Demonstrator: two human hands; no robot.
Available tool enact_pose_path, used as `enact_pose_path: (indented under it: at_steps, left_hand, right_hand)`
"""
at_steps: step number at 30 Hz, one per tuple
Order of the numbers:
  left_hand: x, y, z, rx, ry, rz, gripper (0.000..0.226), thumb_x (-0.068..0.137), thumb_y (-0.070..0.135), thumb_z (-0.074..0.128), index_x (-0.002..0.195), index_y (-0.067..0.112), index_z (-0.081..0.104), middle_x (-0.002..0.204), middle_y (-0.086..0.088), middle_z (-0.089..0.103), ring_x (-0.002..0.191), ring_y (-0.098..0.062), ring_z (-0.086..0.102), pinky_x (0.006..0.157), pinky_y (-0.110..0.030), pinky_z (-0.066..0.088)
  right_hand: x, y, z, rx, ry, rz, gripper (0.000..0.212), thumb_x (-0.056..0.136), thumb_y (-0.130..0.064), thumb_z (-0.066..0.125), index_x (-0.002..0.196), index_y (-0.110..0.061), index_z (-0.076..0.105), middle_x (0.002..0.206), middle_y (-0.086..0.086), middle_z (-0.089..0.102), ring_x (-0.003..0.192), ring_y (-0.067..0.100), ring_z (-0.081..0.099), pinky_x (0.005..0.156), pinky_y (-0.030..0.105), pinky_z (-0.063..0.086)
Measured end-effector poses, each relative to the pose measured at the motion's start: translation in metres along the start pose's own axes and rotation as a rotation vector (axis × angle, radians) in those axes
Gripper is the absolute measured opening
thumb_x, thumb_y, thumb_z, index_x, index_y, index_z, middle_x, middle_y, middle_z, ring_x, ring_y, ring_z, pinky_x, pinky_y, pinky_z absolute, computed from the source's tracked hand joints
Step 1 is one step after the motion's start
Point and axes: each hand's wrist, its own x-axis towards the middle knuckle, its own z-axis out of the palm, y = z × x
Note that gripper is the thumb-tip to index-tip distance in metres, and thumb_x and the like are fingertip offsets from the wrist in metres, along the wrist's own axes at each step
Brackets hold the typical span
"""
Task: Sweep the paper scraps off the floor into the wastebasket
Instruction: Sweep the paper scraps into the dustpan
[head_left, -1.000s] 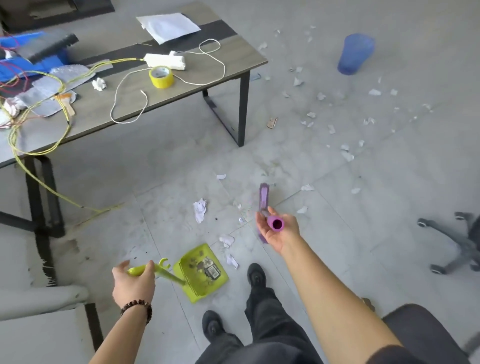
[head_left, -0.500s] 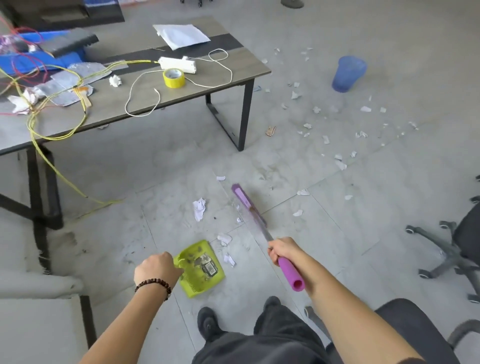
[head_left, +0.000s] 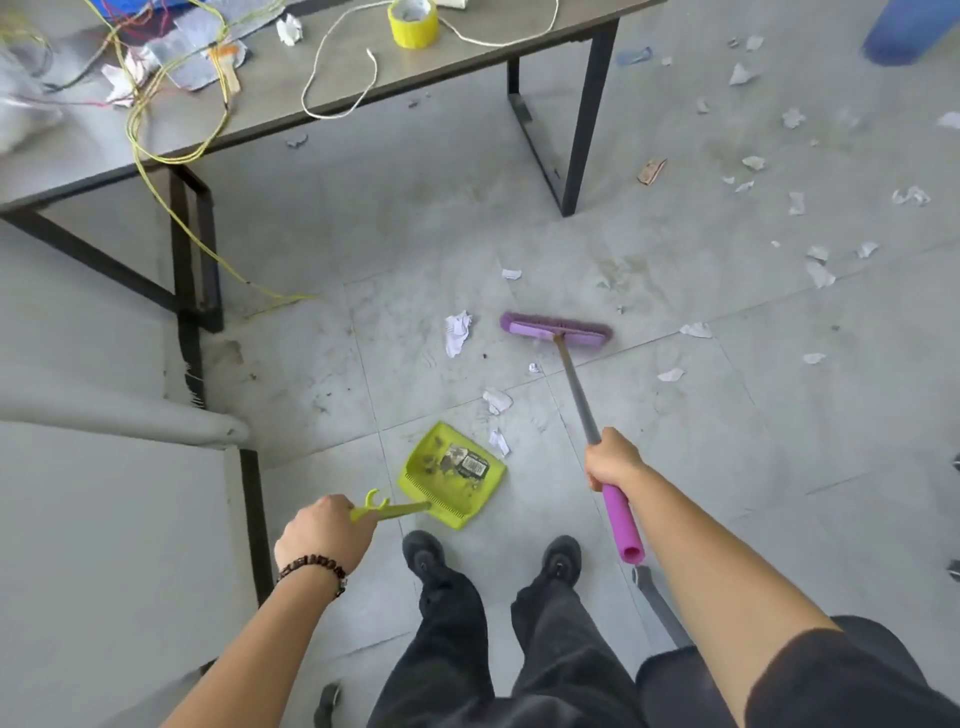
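My right hand (head_left: 613, 460) grips the purple broom (head_left: 615, 512) by its handle. The broom's head (head_left: 556, 330) rests on the floor ahead of me. My left hand (head_left: 324, 535) holds the handle of a green dustpan (head_left: 452, 475), which lies flat on the floor with a label and dirt in it. White paper scraps lie between pan and broom head, one (head_left: 497, 400) just beyond the pan's lip and a larger one (head_left: 457, 332) left of the broom head. Several more scraps (head_left: 818, 273) are scattered at the right. The blue wastebasket (head_left: 909, 31) shows at the top right corner, cut off.
A grey table (head_left: 332, 78) with black legs stands at the upper left, carrying yellow tape, cables and paper. A yellow wire (head_left: 171, 208) hangs from it to the floor. A light sofa arm (head_left: 114, 410) is at the left. My feet stand behind the pan.
The view has tilted down and closer. The broom head has turned from edge-on to broadside across the floor. The dustpan's handle now sticks out from my left hand.
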Motion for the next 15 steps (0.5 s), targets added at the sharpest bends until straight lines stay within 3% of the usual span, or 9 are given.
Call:
enact_pose_path:
  at_steps: [2,4,6,8,10,12,15]
  left_hand:
    - [-0.006,0.000,0.009,0.019,-0.001,-0.030,0.046,0.084,0.061,0.047,0.073,0.019,0.062,0.068,0.001,0.063,0.062,-0.020,0.060,0.057,-0.023,0.047]
    - [-0.011,-0.002,0.016,0.058,-0.040,-0.020,0.044,0.086,0.061,0.044,0.080,0.021,0.062,0.072,0.002,0.063,0.065,-0.020,0.061,0.058,-0.024,0.047]
    - [-0.017,-0.005,0.025,0.109,-0.114,0.014,0.032,0.086,0.053,0.050,0.093,0.023,0.061,0.082,0.003,0.064,0.073,-0.020,0.062,0.062,-0.026,0.049]
    - [-0.023,-0.008,0.036,0.143,-0.159,0.025,0.022,0.088,0.036,0.055,0.106,0.023,0.058,0.092,0.001,0.064,0.078,-0.021,0.059,0.065,-0.029,0.049]
    - [-0.028,-0.010,0.043,0.162,-0.150,0.035,0.020,0.088,0.022,0.051,0.108,0.021,0.057,0.094,-0.002,0.064,0.077,-0.023,0.057,0.065,-0.030,0.050]
    - [-0.031,-0.011,0.043,0.196,-0.142,0.078,0.020,0.089,0.017,0.049,0.107,0.020,0.056,0.091,-0.002,0.064,0.075,-0.023,0.057,0.062,-0.029,0.047]
    - [-0.026,-0.017,0.036,0.218,-0.131,0.143,0.016,0.090,0.016,0.047,0.104,0.019,0.055,0.083,-0.001,0.058,0.074,-0.023,0.056,0.061,-0.029,0.046]
  right_hand:
    - [-0.003,0.013,0.011,0.062,-0.103,0.069,0.039,0.087,-0.005,0.030,0.122,-0.005,0.046,0.067,0.013,0.058,0.041,0.020,0.047,0.048,0.028,0.043]
    - [-0.019,0.028,0.025,0.071,-0.161,0.141,0.050,0.090,-0.009,0.027,0.138,-0.019,0.038,0.076,0.013,0.058,0.038,0.017,0.043,0.044,0.027,0.040]
    - [-0.042,0.042,0.035,-0.005,-0.179,0.161,0.065,0.088,-0.012,0.029,0.150,-0.032,0.025,0.084,0.014,0.064,0.035,0.018,0.046,0.041,0.026,0.043]
    - [-0.064,0.050,0.039,-0.060,-0.185,0.139,0.074,0.085,-0.010,0.031,0.154,-0.033,0.018,0.088,0.015,0.066,0.036,0.019,0.050,0.042,0.026,0.045]
    - [-0.079,0.053,0.037,-0.097,-0.181,0.099,0.065,0.083,-0.008,0.032,0.146,-0.026,0.033,0.086,0.014,0.065,0.040,0.021,0.053,0.043,0.025,0.045]
    - [-0.089,0.050,0.032,-0.081,-0.154,0.066,0.045,0.083,-0.007,0.033,0.123,-0.018,0.050,0.071,0.011,0.061,0.039,0.020,0.052,0.045,0.026,0.044]
    - [-0.099,0.048,0.030,0.024,-0.105,0.054,0.029,0.084,-0.012,0.035,0.102,-0.014,0.057,0.053,0.006,0.053,0.033,0.019,0.046,0.044,0.027,0.042]
